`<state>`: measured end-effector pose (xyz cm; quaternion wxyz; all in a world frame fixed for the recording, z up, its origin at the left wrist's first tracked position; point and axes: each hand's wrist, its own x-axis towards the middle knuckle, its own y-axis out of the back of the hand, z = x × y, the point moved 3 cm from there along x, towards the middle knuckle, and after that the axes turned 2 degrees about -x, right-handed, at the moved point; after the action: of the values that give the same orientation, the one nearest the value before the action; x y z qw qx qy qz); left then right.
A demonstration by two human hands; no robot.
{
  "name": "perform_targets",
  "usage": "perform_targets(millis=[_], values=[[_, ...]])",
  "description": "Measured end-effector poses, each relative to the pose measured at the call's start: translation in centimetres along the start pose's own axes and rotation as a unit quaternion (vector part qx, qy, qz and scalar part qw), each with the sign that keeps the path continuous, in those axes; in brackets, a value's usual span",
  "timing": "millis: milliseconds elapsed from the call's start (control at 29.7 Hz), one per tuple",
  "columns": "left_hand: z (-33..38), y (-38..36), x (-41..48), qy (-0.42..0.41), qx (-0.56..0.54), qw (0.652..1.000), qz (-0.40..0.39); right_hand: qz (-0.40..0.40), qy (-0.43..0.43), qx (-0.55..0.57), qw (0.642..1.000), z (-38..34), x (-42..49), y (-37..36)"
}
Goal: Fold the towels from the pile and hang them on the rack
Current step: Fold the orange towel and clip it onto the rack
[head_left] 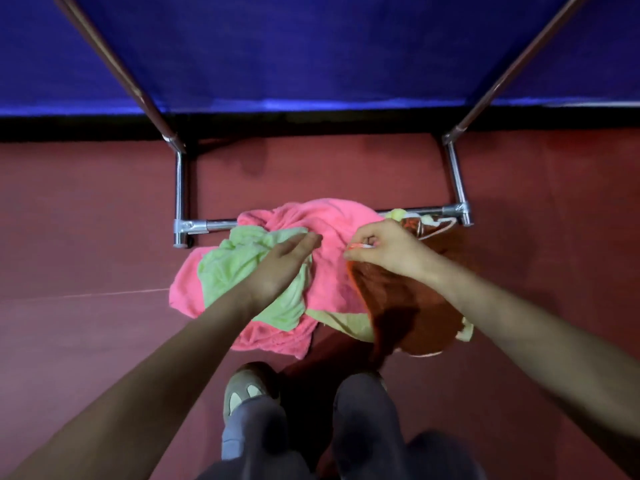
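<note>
A pile of towels lies on the red floor by the foot of a metal rack (194,226). A pink towel (329,223) is the biggest, with a light green towel (228,265) crumpled on its left part. My right hand (384,249) pinches the top edge of an orange towel (401,306), which hangs down from my fingers over the pile's right side. My left hand (280,265) hovers over the green towel with its fingers straight and holds nothing. A patterned cloth (429,223) lies against the rack's low bar.
The rack's two slanted poles (512,74) rise to the upper left and upper right. A blue cloth wall (311,46) stands behind it. A pale yellow towel (346,322) peeks out under the orange one. My feet (242,389) stand just before the pile.
</note>
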<state>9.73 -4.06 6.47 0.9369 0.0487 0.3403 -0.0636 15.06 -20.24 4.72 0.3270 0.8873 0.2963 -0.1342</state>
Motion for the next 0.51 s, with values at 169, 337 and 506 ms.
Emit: perform_targets(millis=[169,337,506], values=[[6.0,-0.5,-4.0,-0.091,0.031,0.994,-0.049,0.054,0.038,0.137,0.988,-10.4,-4.1,6.5],[14.5,0.3,-10.9,-0.234,0.031,0.971,-0.024,0.145,0.127,0.165,0.967,-20.0,-9.3,12.4],[19.8,2.1,-17.6,-0.331,0.095,0.939,-0.003,0.205,0.165,0.213,0.941,-25.1,-14.7,15.9]])
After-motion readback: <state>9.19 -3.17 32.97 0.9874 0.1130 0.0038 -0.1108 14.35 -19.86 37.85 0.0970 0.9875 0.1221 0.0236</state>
